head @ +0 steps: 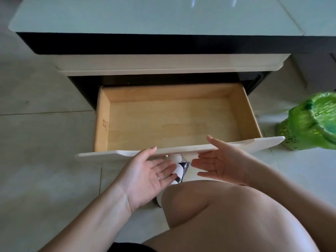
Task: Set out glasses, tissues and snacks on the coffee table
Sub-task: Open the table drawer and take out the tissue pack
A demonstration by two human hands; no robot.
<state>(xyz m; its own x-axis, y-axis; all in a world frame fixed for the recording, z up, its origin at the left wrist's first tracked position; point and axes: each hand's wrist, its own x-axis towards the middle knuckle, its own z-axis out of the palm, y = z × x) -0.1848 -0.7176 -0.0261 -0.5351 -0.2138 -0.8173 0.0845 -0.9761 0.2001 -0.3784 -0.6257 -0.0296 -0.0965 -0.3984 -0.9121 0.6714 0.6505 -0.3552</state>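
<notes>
A coffee table (pixel 145 17) with a pale glass top stands in front of me. Its wooden drawer (pixel 172 120) is pulled out and holds nothing that I can see. My left hand (pixel 149 175) is palm up with straight fingers just below the drawer's white front panel (pixel 254 143), the thumb touching the panel's edge. My right hand (pixel 223 160) is also palm up with straight fingers, under the same panel, thumb over its top edge. Neither hand holds anything. No glasses, tissues or snacks are in view.
A green plastic basket lined with a green bag (pixel 312 122) stands on the tiled floor at the right. My bare knee (pixel 209 206) is below the drawer, with a white and black shoe (pixel 179 171) on the floor between my hands.
</notes>
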